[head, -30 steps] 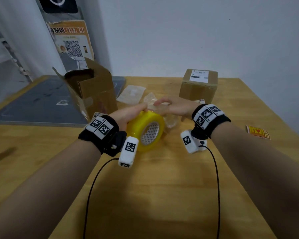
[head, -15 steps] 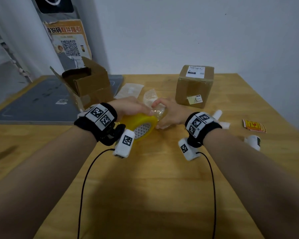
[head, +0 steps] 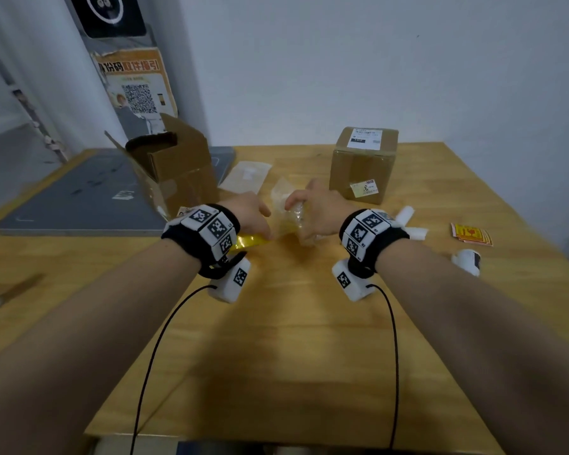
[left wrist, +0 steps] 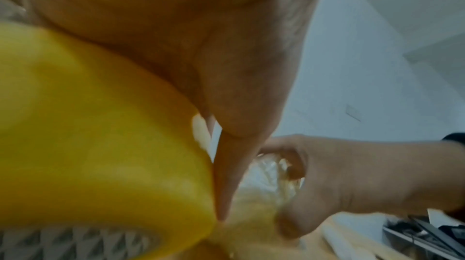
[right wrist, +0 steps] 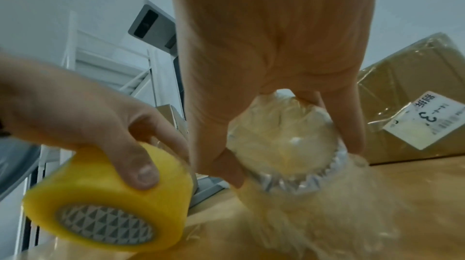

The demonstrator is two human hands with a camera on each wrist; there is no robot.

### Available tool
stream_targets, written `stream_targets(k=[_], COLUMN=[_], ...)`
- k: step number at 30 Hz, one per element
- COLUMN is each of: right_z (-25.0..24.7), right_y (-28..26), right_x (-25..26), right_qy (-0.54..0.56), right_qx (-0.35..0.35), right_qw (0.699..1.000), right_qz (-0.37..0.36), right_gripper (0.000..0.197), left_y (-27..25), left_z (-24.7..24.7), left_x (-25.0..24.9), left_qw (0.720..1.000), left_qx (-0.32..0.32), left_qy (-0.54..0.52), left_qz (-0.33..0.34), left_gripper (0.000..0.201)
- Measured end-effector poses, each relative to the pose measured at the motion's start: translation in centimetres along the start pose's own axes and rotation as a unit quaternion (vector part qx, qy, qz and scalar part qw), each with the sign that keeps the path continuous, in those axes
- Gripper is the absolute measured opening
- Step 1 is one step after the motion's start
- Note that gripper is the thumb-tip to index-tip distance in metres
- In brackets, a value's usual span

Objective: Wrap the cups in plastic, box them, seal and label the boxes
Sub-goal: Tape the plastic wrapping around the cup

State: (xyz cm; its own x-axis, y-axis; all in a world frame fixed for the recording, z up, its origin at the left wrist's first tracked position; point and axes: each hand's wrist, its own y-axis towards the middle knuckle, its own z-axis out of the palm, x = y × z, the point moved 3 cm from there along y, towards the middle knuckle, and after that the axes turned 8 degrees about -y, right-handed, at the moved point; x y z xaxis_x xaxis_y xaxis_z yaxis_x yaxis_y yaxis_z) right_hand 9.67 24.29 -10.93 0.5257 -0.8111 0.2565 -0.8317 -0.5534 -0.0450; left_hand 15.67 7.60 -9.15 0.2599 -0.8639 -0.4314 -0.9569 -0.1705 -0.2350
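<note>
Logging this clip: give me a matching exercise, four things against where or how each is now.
1. yellow roll
2. wrapped cup
3. sealed box
4. open box

a. far left of the table, flaps up
b. gripped by the right hand
c. far right, white label on top
d. gripped by the left hand

Pairs: 1-d, 2-b, 3-c, 4-a

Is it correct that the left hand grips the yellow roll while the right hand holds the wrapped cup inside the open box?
Not quite. The left hand grips the yellow roll, but the right hand holds the wrapped cup over the table, outside the open box; the head view shows it.
</note>
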Motion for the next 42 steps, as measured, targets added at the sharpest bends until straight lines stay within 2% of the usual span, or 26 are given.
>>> stream_targets(k=[5,10,13,16,18,19,22,24,26,32,35,37,39,42], right_z=[0.3,-0.4,-1.3,-2.0,-2.3,-1.9,-0.2,0.7,1.1,1.8,2.8,4.0,4.7,4.5], right_y=[-1.2,-3.6,-5.5,-7.2,-8.3,-8.7,-9.9,-10.5,-10.7,-11.2,-11.3,-11.4,-11.2,-10.7], right_x=[-0.5,-1.9,-2.8,-4.4,-5.5,-6.0,-6.9,-7.0,-7.0,-6.3,-5.0,-3.6,-2.4,-0.9], right_qy=[-0.008,0.011,0.107,0.169,0.132,0.088,-0.012,-0.053,-0.061,0.013,0.026,0.08,0.148,0.232], right_qx=[-0.004,0.066,0.079,-0.007,-0.039,-0.017,0.096,0.119,0.112,0.15,0.191,0.218,0.214,0.161], right_qw=[1.0,0.998,0.991,0.985,0.987,0.99,0.986,0.982,0.982,0.975,0.972,0.966,0.961,0.957], right_qz=[0.002,-0.018,-0.016,0.039,0.089,0.109,0.138,0.134,0.142,0.161,0.136,0.112,0.092,0.067], right_gripper=[0.065,0.076,0.065,0.043,0.03,0.032,0.055,0.056,0.051,0.04,0.037,0.029,0.02,0.016], left_y=[-0.2,-1.1,-1.3,-1.5,-1.8,-1.9,-2.2,-2.4,-2.6,-3.2,-3.4,-3.5,-3.8,-4.3], left_z=[1.9,3.3,4.2,5.1,5.3,5.4,5.6,5.7,5.7,5.6,5.5,5.5,5.5,5.5], left_x=[0.9,1.2,1.4,1.4,1.4,1.4,1.6,1.6,1.6,1.7,2.0,2.2,2.4,2.5], left_qw=[1.0,0.999,0.998,0.998,0.998,0.997,0.996,0.996,0.996,0.997,0.997,0.998,0.998,0.998], left_qx=[-0.007,0.004,-0.004,-0.008,-0.016,-0.019,-0.021,-0.025,-0.029,-0.038,-0.046,-0.047,-0.044,-0.047], left_qy=[-0.007,-0.047,-0.051,-0.055,-0.063,-0.07,-0.087,-0.083,-0.076,-0.062,-0.053,-0.049,-0.047,-0.039], left_qz=[0.009,0.026,0.029,0.026,0.022,0.02,0.015,0.017,0.02,0.026,0.019,0.012,0.008,0.008], left_gripper=[0.05,0.034,0.032,0.03,0.031,0.031,0.032,0.034,0.035,0.036,0.033,0.027,0.022,0.02])
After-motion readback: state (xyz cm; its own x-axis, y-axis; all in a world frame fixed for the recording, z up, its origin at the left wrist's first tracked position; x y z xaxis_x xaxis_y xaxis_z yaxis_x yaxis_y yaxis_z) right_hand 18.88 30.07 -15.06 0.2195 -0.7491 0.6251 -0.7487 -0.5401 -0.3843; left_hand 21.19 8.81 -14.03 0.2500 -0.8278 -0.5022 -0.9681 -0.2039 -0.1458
